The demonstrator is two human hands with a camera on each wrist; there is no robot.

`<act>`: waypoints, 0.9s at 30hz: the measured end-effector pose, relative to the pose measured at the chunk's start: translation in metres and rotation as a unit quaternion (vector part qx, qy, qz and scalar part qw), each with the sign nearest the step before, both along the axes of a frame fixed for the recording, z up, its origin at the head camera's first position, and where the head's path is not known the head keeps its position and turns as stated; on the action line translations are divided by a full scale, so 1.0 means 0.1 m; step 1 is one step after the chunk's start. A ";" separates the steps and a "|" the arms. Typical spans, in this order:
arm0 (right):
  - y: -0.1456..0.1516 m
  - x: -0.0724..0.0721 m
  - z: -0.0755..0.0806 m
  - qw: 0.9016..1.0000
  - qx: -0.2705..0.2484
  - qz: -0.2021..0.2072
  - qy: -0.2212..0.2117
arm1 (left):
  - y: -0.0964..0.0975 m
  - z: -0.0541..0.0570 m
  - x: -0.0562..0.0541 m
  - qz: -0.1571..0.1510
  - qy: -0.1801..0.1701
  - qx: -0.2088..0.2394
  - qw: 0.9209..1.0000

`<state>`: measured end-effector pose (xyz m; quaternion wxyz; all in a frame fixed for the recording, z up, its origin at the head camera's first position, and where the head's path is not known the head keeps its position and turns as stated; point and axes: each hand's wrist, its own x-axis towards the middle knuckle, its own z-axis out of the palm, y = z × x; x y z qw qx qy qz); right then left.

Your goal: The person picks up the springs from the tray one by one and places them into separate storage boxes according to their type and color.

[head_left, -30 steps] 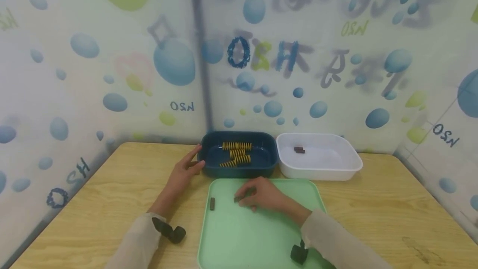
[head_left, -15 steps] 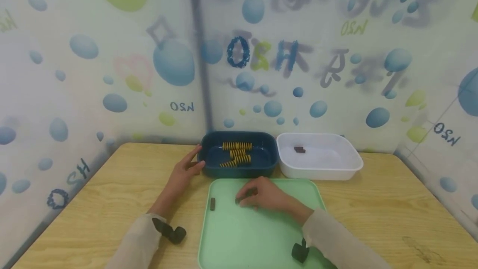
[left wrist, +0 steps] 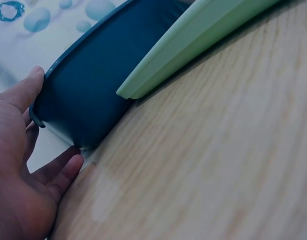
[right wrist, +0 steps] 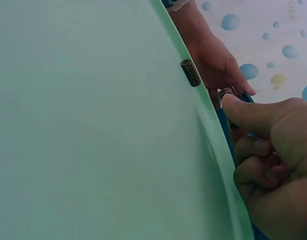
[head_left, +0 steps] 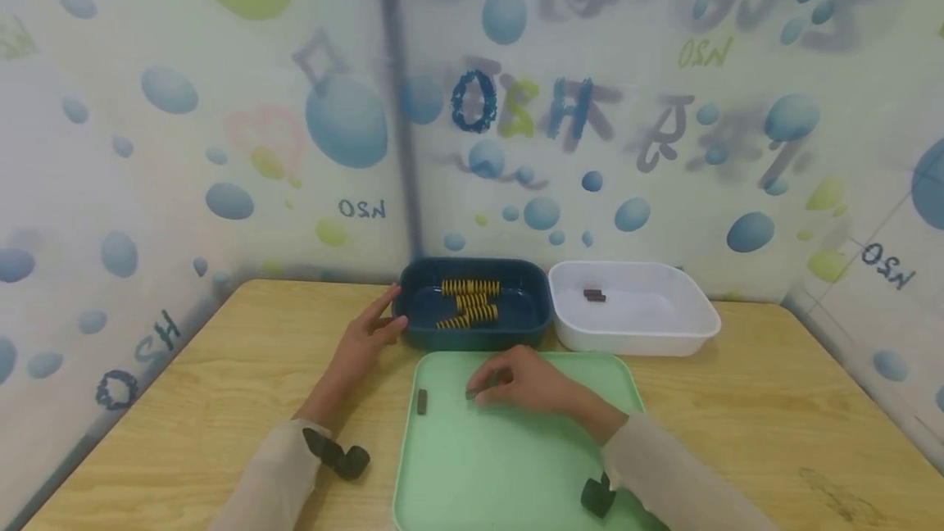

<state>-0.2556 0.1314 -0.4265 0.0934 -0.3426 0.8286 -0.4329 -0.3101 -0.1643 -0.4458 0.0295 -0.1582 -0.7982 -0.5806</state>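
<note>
My right hand (head_left: 525, 383) pinches a small dark brown coil spring (right wrist: 224, 93) between thumb and fingers, over the far part of the green tray (head_left: 472, 465). Most of that spring is hidden behind the fingertips. Another dark brown spring (head_left: 422, 401) lies on the tray near its left edge. At the dark blue bin (head_left: 479, 339), my left hand (head_left: 363, 342) touches the left end, thumb and fingers spread rather straight against rim and side. Inside the bin lie several yellow-and-black springs (head_left: 470, 288).
Right of the blue bin stands a white bin (head_left: 634, 342) holding a few dark brown springs (head_left: 594, 296). Both bins sit at the back of the wooden table (head_left: 767, 416), close to a patterned wall (head_left: 664, 220). A black wrist camera (head_left: 347, 461) is strapped to each forearm.
Less of the brown spring shows beyond my right fingertips than a second ago. The right hand has shifted only slightly, and the left hand stays at the blue bin.
</note>
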 end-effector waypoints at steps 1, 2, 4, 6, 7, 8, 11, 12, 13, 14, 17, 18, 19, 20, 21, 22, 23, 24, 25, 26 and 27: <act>0.00 0.04 0.07 1.000 -0.002 -0.002 0.003 | 0.00 0.00 0.00 -0.002 0.002 0.003 1.000; 0.00 0.07 0.14 1.000 -0.004 -0.005 0.008 | 0.01 0.00 0.00 -0.005 0.003 0.005 1.000; 0.01 0.15 0.30 1.000 -0.008 -0.009 0.019 | 0.01 -0.01 0.00 -0.006 0.005 0.006 1.000; 0.03 0.22 0.45 0.999 -0.012 -0.014 0.037 | 0.01 0.00 0.00 -0.005 0.005 0.005 1.000; 0.05 0.21 0.46 0.999 -0.010 -0.018 0.046 | 0.01 0.00 0.00 -0.005 0.005 0.005 1.000; 0.08 0.18 0.46 0.998 -0.008 -0.023 0.053 | 0.01 0.00 0.00 -0.004 0.005 0.005 1.000; 0.19 0.08 0.43 0.997 0.003 -0.039 0.060 | 0.01 0.01 0.01 -0.001 0.005 0.006 1.000; 0.23 0.04 0.42 0.997 0.007 -0.045 0.057 | 0.01 0.01 0.01 -0.001 0.007 0.004 1.000; 0.27 -0.01 0.41 0.997 0.010 -0.049 0.054 | 0.01 0.01 0.01 0.000 0.007 0.005 1.000; 0.32 -0.04 0.41 0.997 0.009 -0.051 0.050 | 0.01 0.02 0.01 0.001 0.007 0.005 1.000; 0.46 -0.09 0.45 0.998 0.001 -0.055 0.037 | 0.01 0.01 0.01 0.000 0.008 0.005 1.000; 0.50 -0.11 0.46 0.998 -0.003 -0.057 0.035 | 0.01 0.00 0.00 0.000 0.009 0.005 1.000; 0.55 -0.12 0.47 0.998 -0.007 -0.060 0.032 | 0.02 0.00 0.00 0.000 0.006 0.006 1.000; 0.60 -0.14 0.47 0.998 -0.012 -0.063 0.028 | 0.02 0.00 -0.01 -0.001 0.006 0.005 1.000; 0.64 -0.15 0.48 0.997 -0.014 -0.068 0.024 | 0.02 0.00 -0.01 -0.002 0.006 0.005 1.000; 0.68 -0.17 0.48 0.997 -0.014 -0.074 0.021 | 0.02 -0.01 -0.01 -0.002 0.007 0.003 1.000; 0.71 -0.20 0.48 0.997 -0.015 -0.079 0.020 | 0.02 0.00 -0.01 0.000 0.006 0.003 1.000; 0.75 -0.22 0.47 0.996 -0.013 -0.086 0.021 | 0.02 0.00 -0.01 0.002 0.006 0.002 1.000; 0.78 -0.23 0.47 0.995 -0.011 -0.094 0.020 | 0.02 0.00 0.00 0.004 0.004 0.003 1.000; 0.82 -0.25 0.47 0.994 -0.009 -0.102 0.023 | 0.02 0.00 0.00 0.003 0.005 0.003 1.000; 0.85 -0.27 0.47 0.993 -0.007 -0.114 0.025 | 0.03 0.00 0.00 0.003 0.004 0.006 1.000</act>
